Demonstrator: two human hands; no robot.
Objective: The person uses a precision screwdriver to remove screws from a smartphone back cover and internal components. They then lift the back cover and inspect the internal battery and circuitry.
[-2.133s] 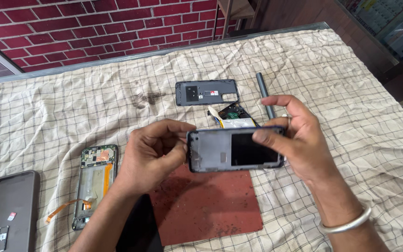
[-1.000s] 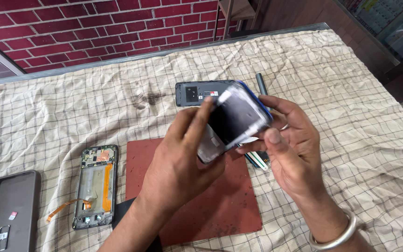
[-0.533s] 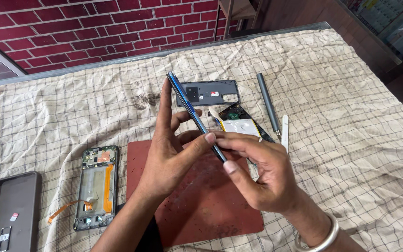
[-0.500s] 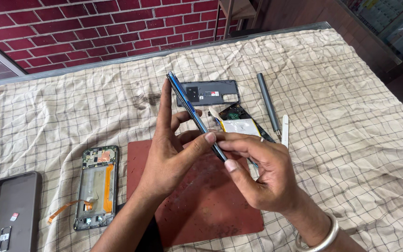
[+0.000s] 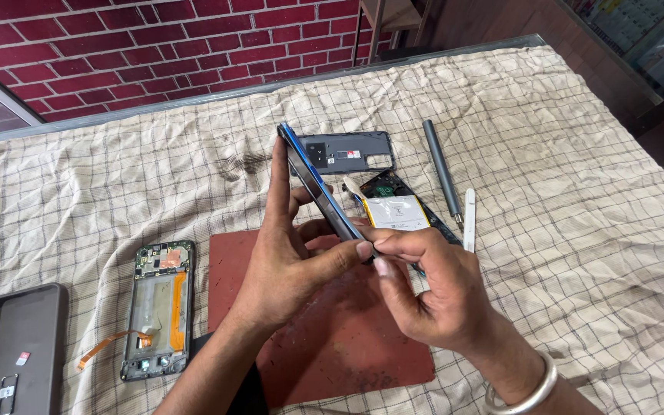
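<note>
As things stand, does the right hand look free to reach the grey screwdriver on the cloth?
Probably not at once: the right hand is pinching the lower end of the blue phone, shared with the left hand. The grey screwdriver lies uncovered beyond it, so the path itself looks open.

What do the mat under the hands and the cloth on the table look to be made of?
The mat: probably rubber or silicone, matte brick-red, flat and scuffed with dark specks. The cloth: woven fabric, likely cotton, cream with a thin dark check, wrinkled and stained near the top.
</note>
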